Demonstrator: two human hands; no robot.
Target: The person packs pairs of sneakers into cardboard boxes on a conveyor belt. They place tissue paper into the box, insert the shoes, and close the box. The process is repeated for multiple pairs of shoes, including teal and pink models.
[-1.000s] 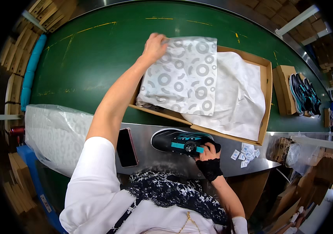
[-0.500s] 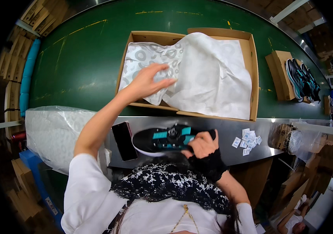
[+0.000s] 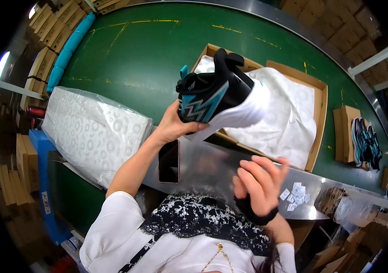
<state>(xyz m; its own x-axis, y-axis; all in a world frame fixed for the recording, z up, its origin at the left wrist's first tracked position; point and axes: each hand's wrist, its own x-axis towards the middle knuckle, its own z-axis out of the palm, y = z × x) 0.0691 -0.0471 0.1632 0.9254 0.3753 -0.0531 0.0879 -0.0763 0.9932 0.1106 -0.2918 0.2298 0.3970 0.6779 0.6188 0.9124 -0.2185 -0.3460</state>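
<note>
Your left hand closes firmly round the black-and-teal shoe, raised across your view of the cardboard box's left end, smooth white sole tilting right. Your right hand hangs half-open, holding nothing, above the worktop's shiny metal near edge. Green surface stretches past the box's far side; crinkled, ring-printed paper lies inside.

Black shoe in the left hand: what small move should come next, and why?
Perhaps lower the black shoe toward the open box: the left hand holds it up, overlapping the box in this view, and white paper lies inside. The right hand looks empty, free to help.
</note>
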